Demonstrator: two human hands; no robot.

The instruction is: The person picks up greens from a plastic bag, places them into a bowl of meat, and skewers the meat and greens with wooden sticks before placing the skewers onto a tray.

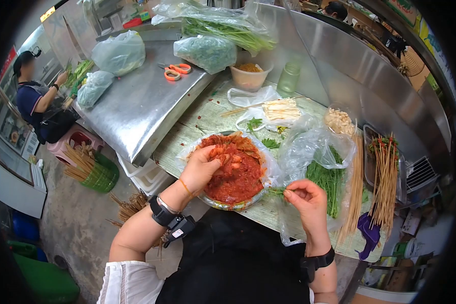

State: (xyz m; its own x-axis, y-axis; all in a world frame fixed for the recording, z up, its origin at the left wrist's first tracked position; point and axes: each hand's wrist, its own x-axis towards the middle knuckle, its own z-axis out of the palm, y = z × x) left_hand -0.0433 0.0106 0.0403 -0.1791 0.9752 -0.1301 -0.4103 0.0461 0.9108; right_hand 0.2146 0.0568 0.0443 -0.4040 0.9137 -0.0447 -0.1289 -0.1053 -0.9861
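Note:
A bowl [229, 205] lined with clear plastic is full of a chunky red sauce mixture [233, 186]. Over its left side, my left hand [203, 166] has its fingers curled together and coated in red; whatever is in them cannot be made out. To the right of the bowl, my right hand [305, 198] pinches a thin green herb sprig [275, 192], its leafy end pointing at the bowl's rim. Beside that hand, a clear plastic bag [301, 152] lies open around a bunch of feathery green herbs [325, 177].
Enoki mushrooms [282, 109], a tub [249, 76] and a green jar [289, 77] stand behind. Long skewers [353, 187] and loaded skewers [384, 177] lie right. Orange-handled scissors [175, 72] rest on the steel counter [142, 101]. Another person [33, 99] works with greens at far left.

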